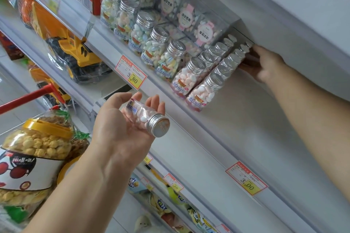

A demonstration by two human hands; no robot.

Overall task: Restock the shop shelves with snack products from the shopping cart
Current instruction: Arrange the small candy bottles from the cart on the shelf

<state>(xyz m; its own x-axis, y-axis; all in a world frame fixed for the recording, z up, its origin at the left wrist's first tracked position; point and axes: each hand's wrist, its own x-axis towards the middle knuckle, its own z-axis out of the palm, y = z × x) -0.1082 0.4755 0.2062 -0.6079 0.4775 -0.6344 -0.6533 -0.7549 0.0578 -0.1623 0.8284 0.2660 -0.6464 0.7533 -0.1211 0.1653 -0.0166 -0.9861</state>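
Observation:
A small clear candy bottle point(146, 116) with a silver screw cap and pink-white candies lies across the palm of my left hand point(121, 125), fingers loosely extended under it, below the shelf edge. My right hand point(265, 64) reaches deep into the shelf and holds the rearmost bottle point(248, 45) of a row; its fingertips are partly hidden and blurred. Two rows of pink candy bottles point(200, 91) run back along the white shelf point(170, 89). To their left stand several pastel candy bottles point(151, 45).
Clear boxes of pastel candy point(186, 15) stand behind the bottles. A red shopping cart handle point(26, 98) and a popcorn tub with a yellow lid point(36, 147) sit at lower left. Yellow toy trucks point(75, 53) fill the left shelves. Price tags point(130, 74) hang on shelf edges.

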